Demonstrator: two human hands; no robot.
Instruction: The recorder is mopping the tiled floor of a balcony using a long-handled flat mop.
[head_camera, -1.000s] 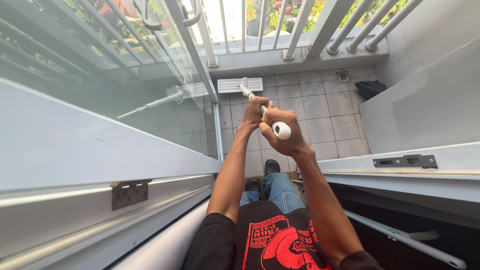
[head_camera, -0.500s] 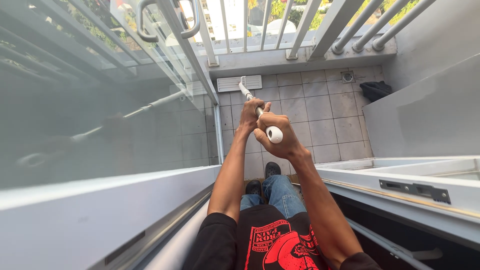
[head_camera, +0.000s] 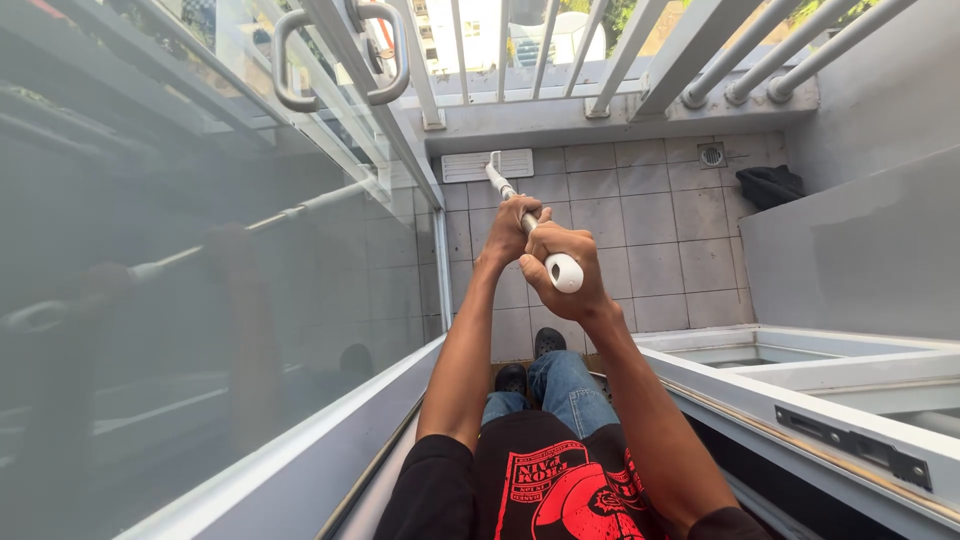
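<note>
Ahead, both hands' grip closed: left hand (head_camera: 512, 222), right hand (head_camera: 562, 268) clasp mop pole (head_camera: 500, 184); mop head (head_camera: 487, 165) against railing kerb (head_camera: 600, 118).

Packages, labels, signs, screens: none are seen on the balcony floor, the railing or the glass door. One printed item only is recorded: a red and white graphic panel (head_camera: 565, 495), roughly rectangular, carried on the black shirt at the bottom edge.

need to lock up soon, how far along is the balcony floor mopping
Done: cannot tell; the grey floor tiles show no clear wet or cleaned patch. In hand: both the left hand and right hand grip the mop pole, its flat white head by the far wall. Left: unclear.
</note>
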